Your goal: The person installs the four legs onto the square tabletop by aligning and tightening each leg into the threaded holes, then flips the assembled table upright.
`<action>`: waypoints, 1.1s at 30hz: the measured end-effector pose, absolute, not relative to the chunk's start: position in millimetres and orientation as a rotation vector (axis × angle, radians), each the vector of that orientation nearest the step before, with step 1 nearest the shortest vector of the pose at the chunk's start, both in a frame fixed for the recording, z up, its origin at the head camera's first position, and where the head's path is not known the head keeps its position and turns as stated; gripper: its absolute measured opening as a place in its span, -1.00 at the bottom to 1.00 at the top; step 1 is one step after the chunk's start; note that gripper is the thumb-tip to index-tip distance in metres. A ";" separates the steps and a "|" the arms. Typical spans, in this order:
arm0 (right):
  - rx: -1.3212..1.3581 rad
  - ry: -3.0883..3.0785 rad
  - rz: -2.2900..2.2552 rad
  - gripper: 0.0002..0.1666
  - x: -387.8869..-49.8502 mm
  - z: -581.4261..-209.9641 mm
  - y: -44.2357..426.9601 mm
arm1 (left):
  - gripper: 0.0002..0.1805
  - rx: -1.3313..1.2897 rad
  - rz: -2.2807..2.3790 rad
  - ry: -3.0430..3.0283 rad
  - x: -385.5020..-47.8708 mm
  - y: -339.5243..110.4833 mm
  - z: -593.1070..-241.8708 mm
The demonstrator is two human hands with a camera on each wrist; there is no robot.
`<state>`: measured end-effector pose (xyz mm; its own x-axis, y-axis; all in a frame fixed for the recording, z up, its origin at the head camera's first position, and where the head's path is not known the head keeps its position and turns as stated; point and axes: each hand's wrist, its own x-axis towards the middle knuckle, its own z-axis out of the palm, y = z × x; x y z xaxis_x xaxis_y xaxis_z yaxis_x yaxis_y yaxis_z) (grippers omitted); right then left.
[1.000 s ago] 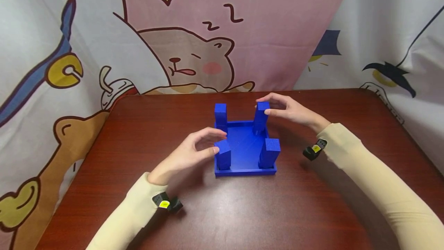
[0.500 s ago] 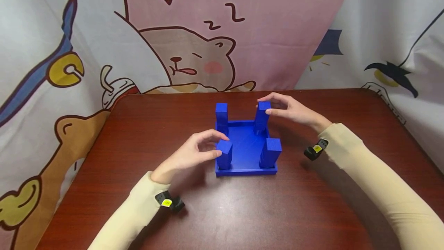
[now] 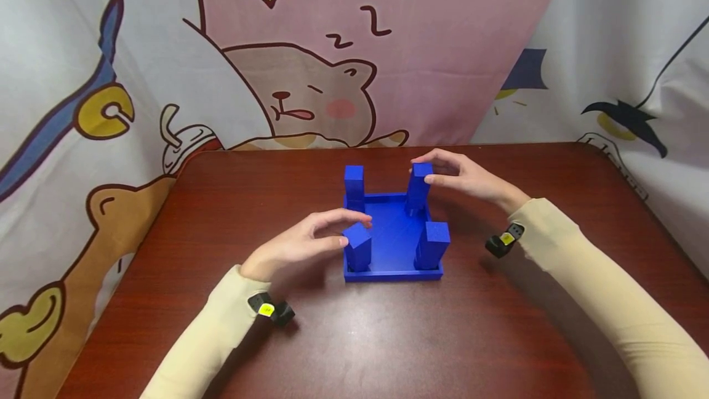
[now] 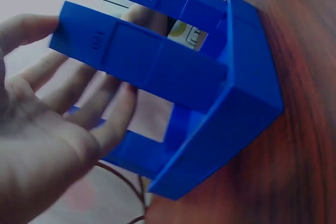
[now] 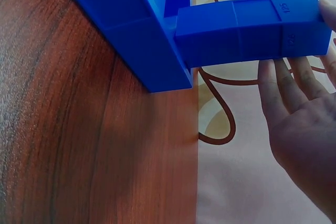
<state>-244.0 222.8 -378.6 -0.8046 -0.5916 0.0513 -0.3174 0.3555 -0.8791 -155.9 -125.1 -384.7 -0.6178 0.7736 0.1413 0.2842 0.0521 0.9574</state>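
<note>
A shallow square blue tray (image 3: 392,276) has a blue block post standing at each corner. My left hand (image 3: 293,244) is at the near-left post (image 3: 359,251), thumb against its top and fingers on its far side; this post stands slightly turned and leaning. In the left wrist view, the thumb meets the top end of that post (image 4: 142,59). My right hand (image 3: 468,176) holds the upper end of the far-right post (image 3: 418,191) between thumb and fingers. Small raised digits mark that post (image 5: 260,32) in the right wrist view. The fingertips behind both posts are partly hidden.
The far-left post (image 3: 354,186) and near-right post (image 3: 433,245) stand untouched in the tray. All this rests on a dark reddish-brown wooden table (image 3: 354,343). A printed cloth (image 3: 432,48) hangs behind the table's back edge. Both sleeved wrists carry small black cameras.
My left hand's index finger has come down toward the near-left post, then reached farther past its top. That post's top has tipped slightly left. The right hand keeps its place.
</note>
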 end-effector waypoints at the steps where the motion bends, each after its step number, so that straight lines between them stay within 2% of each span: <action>1: -0.812 2.347 -1.428 -0.54 -243.8 -378.6 223.0 | -0.55 1.064 1.586 1.962 -154.4 -126.3 -383.4; 9: -0.821 2.351 -1.418 -0.54 -243.6 -377.1 224.0 | -0.58 0.859 1.641 2.366 -130.0 -122.5 -371.0; 16: -0.847 2.336 -1.435 -0.55 -244.4 -377.8 223.8 | -0.60 0.934 1.510 2.656 -120.4 -108.1 -370.7; 27: -0.841 2.339 -1.432 -0.55 -243.2 -377.4 223.7 | -0.65 1.134 1.583 2.207 -153.6 -121.2 -380.3; 33: -0.867 2.342 -1.395 -0.54 -244.4 -377.8 224.3 | -0.63 1.337 1.557 2.200 -168.1 -119.3 -386.6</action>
